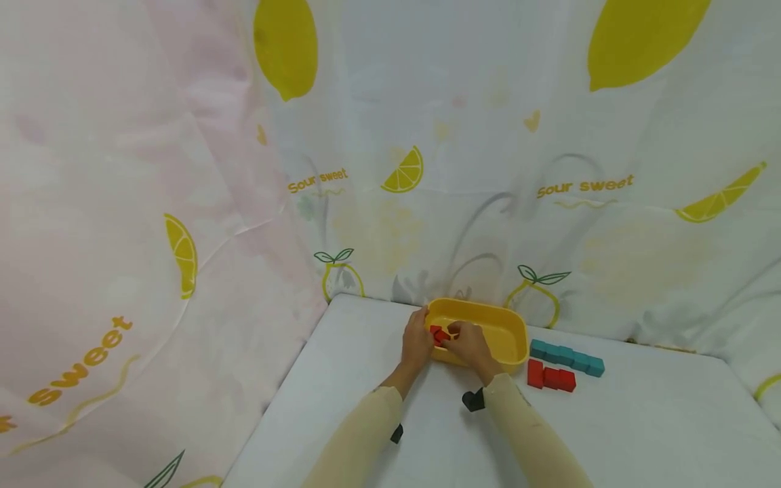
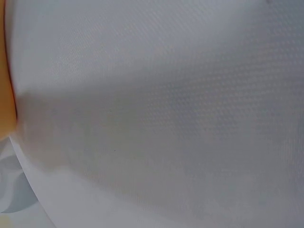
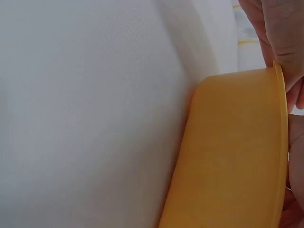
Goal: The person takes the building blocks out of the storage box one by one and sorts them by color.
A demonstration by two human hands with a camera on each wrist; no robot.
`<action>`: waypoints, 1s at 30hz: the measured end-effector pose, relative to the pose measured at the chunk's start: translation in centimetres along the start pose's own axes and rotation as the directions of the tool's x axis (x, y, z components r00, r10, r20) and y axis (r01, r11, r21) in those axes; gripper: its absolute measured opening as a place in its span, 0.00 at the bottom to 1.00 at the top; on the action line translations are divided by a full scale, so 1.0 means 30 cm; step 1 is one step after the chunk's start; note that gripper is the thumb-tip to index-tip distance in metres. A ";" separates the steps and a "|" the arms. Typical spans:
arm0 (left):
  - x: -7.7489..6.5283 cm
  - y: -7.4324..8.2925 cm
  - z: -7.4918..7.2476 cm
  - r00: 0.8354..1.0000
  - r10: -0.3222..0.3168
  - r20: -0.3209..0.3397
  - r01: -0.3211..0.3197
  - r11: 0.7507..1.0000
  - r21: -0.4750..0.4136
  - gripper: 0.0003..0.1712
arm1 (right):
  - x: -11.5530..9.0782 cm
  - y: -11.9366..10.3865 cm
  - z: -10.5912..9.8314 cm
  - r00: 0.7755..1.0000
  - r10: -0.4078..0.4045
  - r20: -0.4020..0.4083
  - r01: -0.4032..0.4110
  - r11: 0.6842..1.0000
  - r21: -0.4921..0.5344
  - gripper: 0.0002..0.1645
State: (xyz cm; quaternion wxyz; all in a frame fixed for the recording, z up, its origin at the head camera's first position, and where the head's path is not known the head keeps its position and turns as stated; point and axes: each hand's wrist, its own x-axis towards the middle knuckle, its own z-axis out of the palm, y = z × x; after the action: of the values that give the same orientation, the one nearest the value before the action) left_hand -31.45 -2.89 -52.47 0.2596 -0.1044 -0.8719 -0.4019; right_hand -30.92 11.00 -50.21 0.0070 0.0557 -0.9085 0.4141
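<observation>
A yellow plastic tub (image 1: 512,352) stands on the white table near the back wall. My left hand (image 1: 417,344) grips the tub's left end; in the right wrist view its fingers (image 3: 285,35) lie on both sides of the rim. Inside the tub's left part are small red blocks (image 1: 436,331). My right hand (image 1: 471,344) reaches over the front rim into the tub, and its thumb and fingertips pinch a red block there. The left wrist view shows mostly white table, with a sliver of the tub (image 2: 6,95) at its left edge.
Right of the tub, several teal blocks (image 1: 567,357) lie in a row. In front of them is a short row of red blocks (image 1: 551,377). A lemon-print curtain (image 1: 464,224) hangs behind and to the left of the white table (image 1: 659,434).
</observation>
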 end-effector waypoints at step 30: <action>0.009 -0.006 0.005 0.998 0.055 -0.009 -0.054 0.997 0.056 0.31 | 0.041 0.012 0.004 0.995 0.053 0.083 -0.050 0.998 -0.037 0.14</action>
State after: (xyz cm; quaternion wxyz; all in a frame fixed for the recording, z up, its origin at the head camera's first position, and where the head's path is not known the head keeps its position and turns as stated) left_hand -31.80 -2.89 -52.53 0.2779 -0.1187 -0.8781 -0.3710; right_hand -32.18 11.02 -50.48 -0.0410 0.0495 -0.9161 0.3958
